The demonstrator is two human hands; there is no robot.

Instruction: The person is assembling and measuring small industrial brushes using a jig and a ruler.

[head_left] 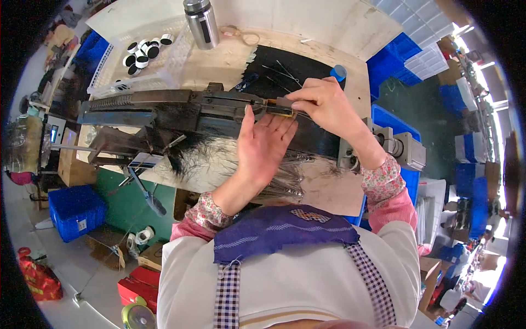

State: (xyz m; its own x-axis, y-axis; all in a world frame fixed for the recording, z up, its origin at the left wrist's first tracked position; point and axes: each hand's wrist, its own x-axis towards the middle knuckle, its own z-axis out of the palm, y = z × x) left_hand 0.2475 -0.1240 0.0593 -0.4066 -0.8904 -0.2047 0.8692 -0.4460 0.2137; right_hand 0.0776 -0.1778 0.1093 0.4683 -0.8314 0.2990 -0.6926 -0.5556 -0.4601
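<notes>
A long dark metal bench machine [170, 100] runs across the worktable in front of me. At the right part of its rail, my right hand [329, 107] pinches thumb and forefinger together by a small dark piece with a yellowish edge [284, 112]. Exactly what sits between those fingertips is too small to make out. My left hand [257, 145] lies palm up with its thumb apart, fingers stretched toward the same piece and touching or nearly touching it. Loose black bristle-like fibres [189, 151] lie below the machine's left half, and thin strands [285, 183] spread under my left wrist.
A white plastic basket [98, 82] holds several white-and-black round caps [141, 61]. Beside it stands a steel flask [204, 27]. Thin metal tools [287, 74] rest on a black mat [268, 57], near a blue-lidded container [338, 72]. Blue crates [76, 211] stand on the floor.
</notes>
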